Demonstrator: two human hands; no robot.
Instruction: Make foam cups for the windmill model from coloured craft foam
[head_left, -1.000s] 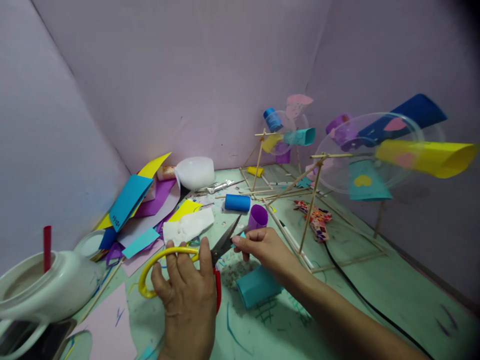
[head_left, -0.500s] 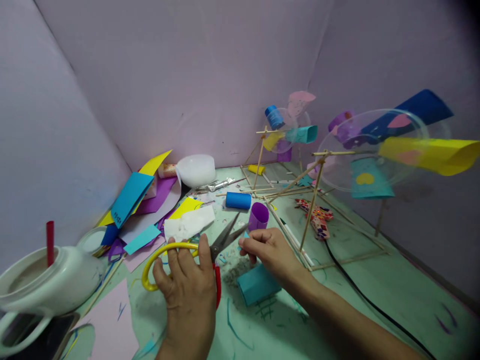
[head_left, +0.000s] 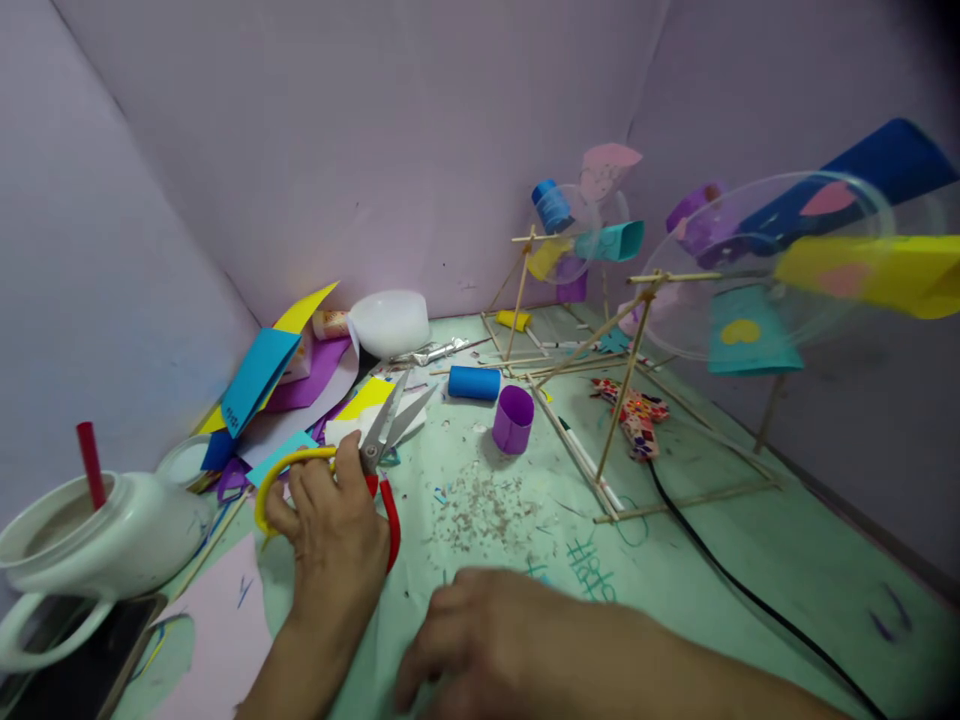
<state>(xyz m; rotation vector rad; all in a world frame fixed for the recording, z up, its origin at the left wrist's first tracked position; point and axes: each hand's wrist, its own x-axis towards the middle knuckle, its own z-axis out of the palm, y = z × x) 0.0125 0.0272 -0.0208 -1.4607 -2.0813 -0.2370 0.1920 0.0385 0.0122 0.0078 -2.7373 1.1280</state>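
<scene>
My left hand (head_left: 330,525) is closed on a pair of scissors (head_left: 373,452) with one yellow and one red handle loop. Their blades are parted and point up over the white and yellow paper scraps. My right hand (head_left: 480,640) is low at the front of the table, smeared by motion, its fingers bent down and mostly hidden. Whether it holds anything does not show. Beyond it, a purple paper ring (head_left: 514,420) stands upright, and a blue paper tube (head_left: 474,383) lies on its side. Grey crumbs and a tiny blue scrap (head_left: 441,495) lie before the ring.
Two stick frames carry clear plastic discs with coloured paper cups, the nearer disc (head_left: 757,270) at right. A patterned object (head_left: 637,415) with a black cable (head_left: 720,570) lies beneath. At left are a white teapot (head_left: 142,530), a phone (head_left: 97,660) and folded papers (head_left: 259,375).
My left hand has moved left with the scissors. My right hand has come down toward me, away from the blades. The teal paper tube that lay below it is out of sight.
</scene>
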